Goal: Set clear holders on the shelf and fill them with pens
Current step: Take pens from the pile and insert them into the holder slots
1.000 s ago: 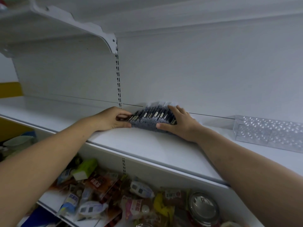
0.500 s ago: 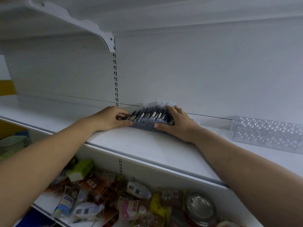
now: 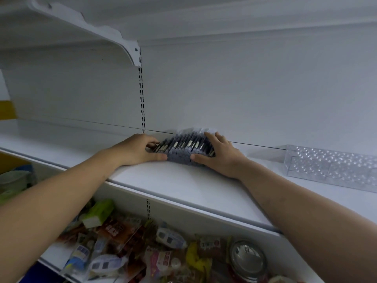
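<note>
Plastic, clear and dimpled, the second holder (image 3: 330, 166) is sitting unfilled on the shelf (image 3: 183, 186), well apart to the right. Against the back wall, the first holder (image 3: 181, 159) is standing packed with dark pens (image 3: 185, 144). The left grip (image 3: 138, 150) is curling its fingers round that holder's left end. The right grip (image 3: 221, 157) is lying across the pens at the right end, fingers fairly straight, thumb pressing the front. One holder is looking done; the other is waiting for pens.
</note>
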### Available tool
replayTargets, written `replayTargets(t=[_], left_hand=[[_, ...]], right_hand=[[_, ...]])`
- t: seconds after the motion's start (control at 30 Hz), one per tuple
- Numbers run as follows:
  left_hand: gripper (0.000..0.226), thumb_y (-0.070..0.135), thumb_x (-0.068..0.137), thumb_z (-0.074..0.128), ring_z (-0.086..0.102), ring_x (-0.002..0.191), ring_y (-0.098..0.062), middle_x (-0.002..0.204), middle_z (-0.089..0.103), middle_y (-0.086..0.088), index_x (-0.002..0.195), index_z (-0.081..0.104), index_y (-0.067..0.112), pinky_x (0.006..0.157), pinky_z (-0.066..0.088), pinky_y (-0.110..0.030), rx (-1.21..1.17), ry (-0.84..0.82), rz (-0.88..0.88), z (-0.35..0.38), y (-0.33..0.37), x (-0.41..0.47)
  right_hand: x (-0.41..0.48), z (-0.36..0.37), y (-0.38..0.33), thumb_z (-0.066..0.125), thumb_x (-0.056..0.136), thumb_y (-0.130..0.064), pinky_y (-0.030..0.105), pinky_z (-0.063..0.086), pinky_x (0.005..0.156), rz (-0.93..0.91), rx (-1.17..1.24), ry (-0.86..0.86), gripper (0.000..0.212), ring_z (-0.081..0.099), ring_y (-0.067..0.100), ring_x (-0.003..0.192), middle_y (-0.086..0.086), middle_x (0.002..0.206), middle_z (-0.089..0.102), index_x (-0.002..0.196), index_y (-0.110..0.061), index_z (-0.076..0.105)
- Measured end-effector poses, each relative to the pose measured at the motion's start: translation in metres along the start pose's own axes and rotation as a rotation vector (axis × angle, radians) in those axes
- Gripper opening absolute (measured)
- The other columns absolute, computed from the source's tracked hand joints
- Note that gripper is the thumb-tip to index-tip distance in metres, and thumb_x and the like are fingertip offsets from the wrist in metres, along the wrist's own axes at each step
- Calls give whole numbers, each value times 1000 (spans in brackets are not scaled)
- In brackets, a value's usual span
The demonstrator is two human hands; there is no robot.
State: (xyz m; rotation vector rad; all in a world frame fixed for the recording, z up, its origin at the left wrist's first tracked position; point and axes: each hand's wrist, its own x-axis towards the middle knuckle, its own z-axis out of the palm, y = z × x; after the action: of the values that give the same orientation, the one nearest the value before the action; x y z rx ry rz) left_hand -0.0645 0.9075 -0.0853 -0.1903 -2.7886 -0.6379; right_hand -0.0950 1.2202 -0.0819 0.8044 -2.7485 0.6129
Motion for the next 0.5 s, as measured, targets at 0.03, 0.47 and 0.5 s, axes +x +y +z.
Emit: replayTargets(t=[0.03,0.47,0.5], left_hand=[[106,101,52,64,65,116,-9,127,69,9,132,66,32,107,52,-37,15,-4,0,0,1,-1],[99,106,65,46,72,96,-28,98,76,-8,100,73,17,89,56,-45,116,51,-35,6,7,8],[103,106,65,45,71,94,-31,97,76,-12,98,73,13,84,55,-43,111,60,-40,6,8,9]], right_hand=[[0,0,0,54,80,-89,50,21,128,1,1,-1,108,12,24,160,7,173,12,165,-37,13],[-2,-2,-3,55,82,-85,48,19,128,-4,7,-6,104,10,21,160,5,172,16,164,-37,15],[-2,-3,-2,55,82,-85,48,19,128,-5,6,-3,103,11,21,160,4,172,16,164,-37,15]])
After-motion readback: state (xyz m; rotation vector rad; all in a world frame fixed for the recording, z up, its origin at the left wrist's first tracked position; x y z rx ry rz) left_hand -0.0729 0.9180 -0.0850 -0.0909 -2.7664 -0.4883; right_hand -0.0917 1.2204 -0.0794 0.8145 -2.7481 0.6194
